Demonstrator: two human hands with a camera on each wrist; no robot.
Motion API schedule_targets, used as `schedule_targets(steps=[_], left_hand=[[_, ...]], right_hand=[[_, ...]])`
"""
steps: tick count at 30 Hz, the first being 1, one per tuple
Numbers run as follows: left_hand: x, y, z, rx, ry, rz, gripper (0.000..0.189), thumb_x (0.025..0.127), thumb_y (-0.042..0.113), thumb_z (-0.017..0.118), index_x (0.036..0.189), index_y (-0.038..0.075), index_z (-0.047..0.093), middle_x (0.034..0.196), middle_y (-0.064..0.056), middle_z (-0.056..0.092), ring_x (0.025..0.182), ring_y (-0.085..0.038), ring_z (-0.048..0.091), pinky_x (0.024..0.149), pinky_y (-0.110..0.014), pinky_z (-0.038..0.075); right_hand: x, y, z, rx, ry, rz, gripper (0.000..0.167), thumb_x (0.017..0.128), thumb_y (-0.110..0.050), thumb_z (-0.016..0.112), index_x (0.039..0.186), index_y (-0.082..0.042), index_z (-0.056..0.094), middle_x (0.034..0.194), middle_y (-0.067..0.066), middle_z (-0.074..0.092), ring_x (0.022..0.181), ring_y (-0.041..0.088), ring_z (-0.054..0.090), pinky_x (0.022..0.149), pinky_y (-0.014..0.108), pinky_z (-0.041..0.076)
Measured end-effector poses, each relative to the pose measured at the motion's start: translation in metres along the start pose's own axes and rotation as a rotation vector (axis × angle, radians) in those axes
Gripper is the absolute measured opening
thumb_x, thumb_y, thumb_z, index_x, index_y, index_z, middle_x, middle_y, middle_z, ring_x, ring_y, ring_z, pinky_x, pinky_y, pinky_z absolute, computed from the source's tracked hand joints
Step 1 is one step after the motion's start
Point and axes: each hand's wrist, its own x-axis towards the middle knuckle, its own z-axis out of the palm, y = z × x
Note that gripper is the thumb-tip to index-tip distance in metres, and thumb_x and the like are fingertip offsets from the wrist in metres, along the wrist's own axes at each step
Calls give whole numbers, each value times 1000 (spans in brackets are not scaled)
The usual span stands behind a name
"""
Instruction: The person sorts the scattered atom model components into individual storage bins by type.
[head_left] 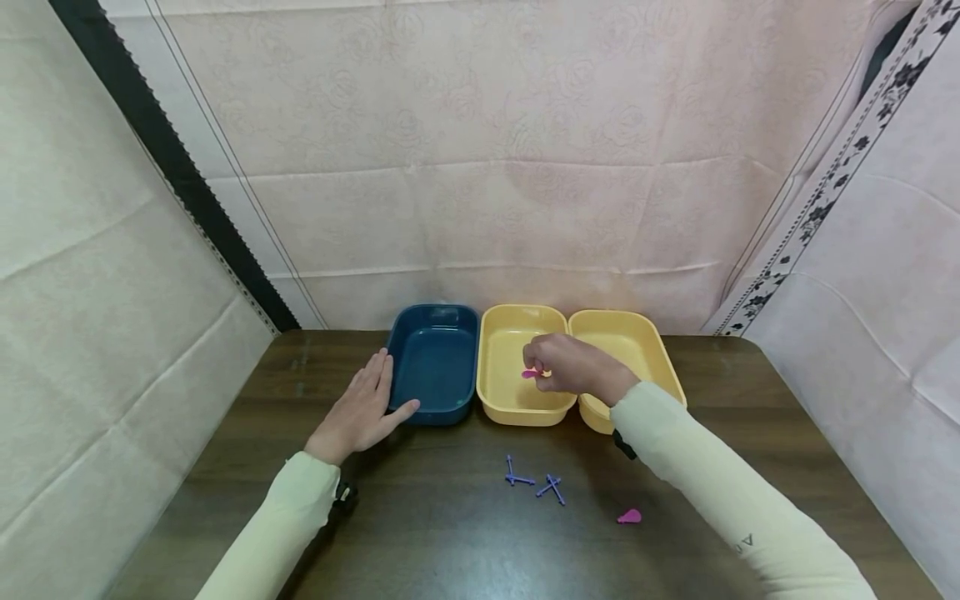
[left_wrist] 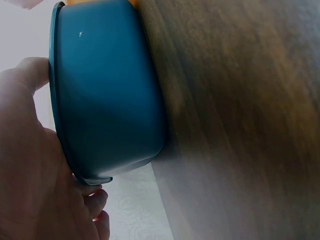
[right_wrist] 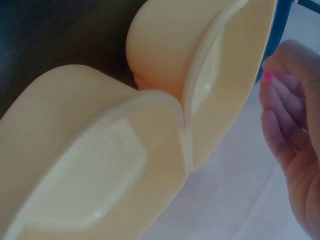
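My left hand (head_left: 358, 411) lies along the left rim of a dark blue tray (head_left: 435, 367), fingers straight and thumb at the near corner. In the left wrist view the hand (left_wrist: 35, 160) touches the blue tray's rim (left_wrist: 54, 100). Over the middle yellow tray (head_left: 517, 415), my right hand (head_left: 566, 364) pinches a small pink piece (head_left: 530, 373). Most of that piece is hidden by the fingers; only a pink spot (right_wrist: 268, 76) shows in the right wrist view.
A second yellow tray (head_left: 626, 333) stands at the right, partly behind the right forearm. On the brown table (head_left: 435, 533) lie thin purple stick-like pieces (head_left: 519, 479), a crossed purple piece (head_left: 552, 487) and a pink teardrop-shaped piece (head_left: 630, 517). A pale cloth (head_left: 487, 167) hangs behind.
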Motion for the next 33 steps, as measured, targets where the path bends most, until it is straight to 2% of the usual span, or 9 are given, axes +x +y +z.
schedule_targets(steps=[4, 10, 16, 24, 33], left_hand=[[0, -1, 0, -5, -4, -2, 104, 104, 70, 42, 167, -5, 6, 178, -22, 1, 166, -43, 7, 134, -59, 12], [-1, 0, -1, -3, 15, 10, 104, 105, 68, 44, 167, -7, 8, 177, -25, 3, 165, -44, 9, 134, -61, 13], [0, -1, -1, 0, 6, 1, 105, 104, 69, 43, 167, -5, 5, 178, -22, 0, 165, -43, 7, 134, -60, 12], [0, -3, 0, -2, 5, 0, 105, 104, 69, 43, 167, -6, 5, 178, -22, 0, 165, -43, 7, 134, -60, 12], [0, -2, 1, -11, 0, 1, 104, 104, 69, 43, 167, -5, 5, 178, -23, 0, 165, -44, 7, 134, -60, 12]], right_hand=[[-2, 2, -4, -42, 27, -9, 19, 88, -2, 79, 105, 1, 74, 100, 14, 74, 88, 21, 68, 83, 37, 62], [-17, -8, -23, -26, -7, 43, 26, 91, -4, 79, 116, 1, 75, 113, 16, 76, 99, 25, 72, 90, 42, 63], [-38, -18, -38, -48, -9, 14, 27, 89, -6, 81, 115, 0, 76, 112, 13, 78, 97, 23, 74, 90, 41, 64], [-68, -26, -44, -97, 24, -62, 27, 84, -4, 83, 109, -2, 77, 104, 8, 77, 94, 21, 74, 84, 38, 64], [-104, -32, -42, -44, -42, -82, 28, 84, -6, 85, 110, -6, 76, 102, 4, 76, 93, 18, 73, 82, 35, 64]])
